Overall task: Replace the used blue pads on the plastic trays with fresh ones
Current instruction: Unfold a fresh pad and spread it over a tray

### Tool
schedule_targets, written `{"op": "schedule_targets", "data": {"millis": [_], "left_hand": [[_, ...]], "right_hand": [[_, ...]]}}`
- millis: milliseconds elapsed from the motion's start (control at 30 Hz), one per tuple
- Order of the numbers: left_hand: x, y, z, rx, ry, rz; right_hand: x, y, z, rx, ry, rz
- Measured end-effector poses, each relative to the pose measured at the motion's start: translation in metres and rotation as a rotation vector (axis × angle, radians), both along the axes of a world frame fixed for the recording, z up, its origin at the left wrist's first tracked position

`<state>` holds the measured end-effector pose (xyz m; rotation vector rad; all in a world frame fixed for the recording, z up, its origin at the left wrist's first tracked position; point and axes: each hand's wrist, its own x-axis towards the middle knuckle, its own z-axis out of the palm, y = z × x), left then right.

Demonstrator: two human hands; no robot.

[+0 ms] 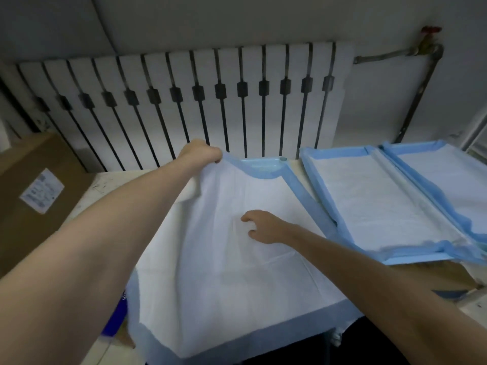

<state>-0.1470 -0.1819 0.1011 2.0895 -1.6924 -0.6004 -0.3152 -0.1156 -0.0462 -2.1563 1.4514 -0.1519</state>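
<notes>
- The left hand [201, 152] reaches far forward and grips the far left corner of a fresh pad [224, 275], with the fingers curled over its edge and the corner lifted.
- The right hand [263, 227] rests on the middle of the same pad with its fingers bent downward. I cannot tell whether they pinch the sheet or only press on it.
- The pad is white with a blue border. It is spread over most of a blue plastic tray [263, 163], of which only the far right corner shows.
- The pad's near edge hangs past the front of the tabletop [116, 181].
- Just beside it on the right, a second tray [416, 258] holds a blue-bordered pad [374, 204] lying flat in it.
- Another lined tray [448, 177] touches the second tray's right side.
- A blue object [116, 317] shows at the lower left, partly hidden under the hanging pad.
- A cardboard box [23, 206] with a white label [42, 191] stands to the left of the tabletop.
- A white radiator [184, 83] runs along the wall behind the tabletop. To its right is a pipe [419, 93] topped by a red valve [431, 30].
</notes>
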Motion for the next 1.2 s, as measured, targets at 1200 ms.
{"op": "schedule_targets", "data": {"millis": [1200], "left_hand": [[0.011, 0.14, 0.122, -0.725, 0.868, 0.205]], "right_hand": [[-0.058, 0.133, 0.085, 0.634, -0.378, -0.32]]}}
